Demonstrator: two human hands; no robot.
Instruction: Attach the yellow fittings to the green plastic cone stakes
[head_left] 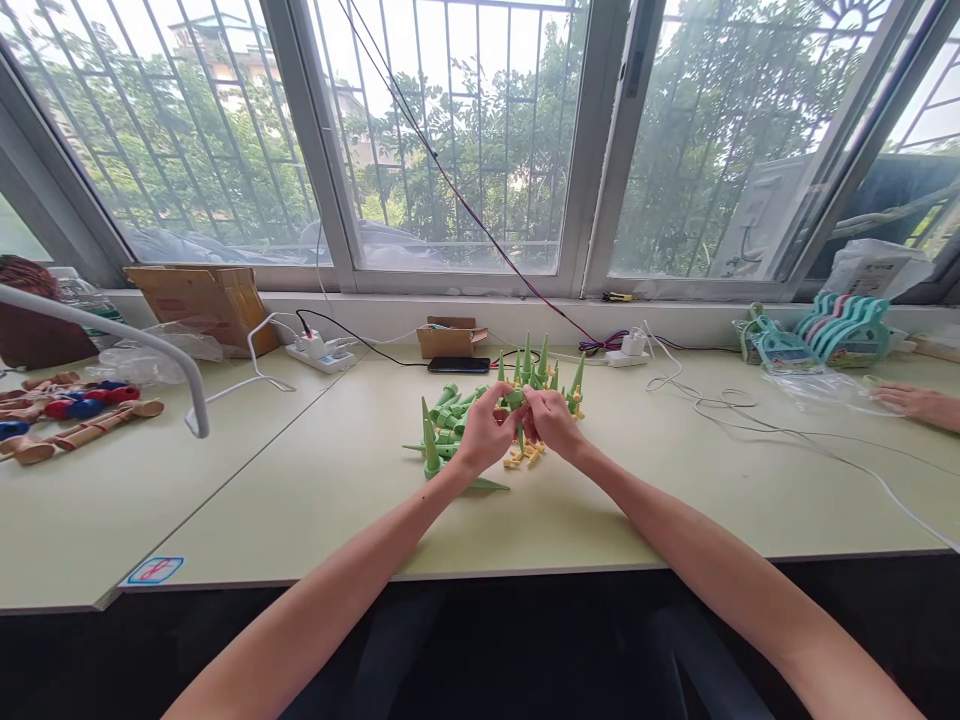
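Observation:
My left hand and my right hand meet at the middle of the table, both closed around one green plastic spike. Its wider end is up between my fingers, and its narrow tip points down. What my right fingertips pinch there is partly hidden. Just behind my hands, several green spikes stand point up, with small yellow pieces among them. Left of my left hand lies a pile of green tubular parts, with one spike upright beside it. Loose yellow plastic pieces lie below my hands.
A black phone lies before a small cardboard box. Power strips and white cables run along the back and right. Wooden toys and a lamp arm are left. Another person's hand rests near teal hangers.

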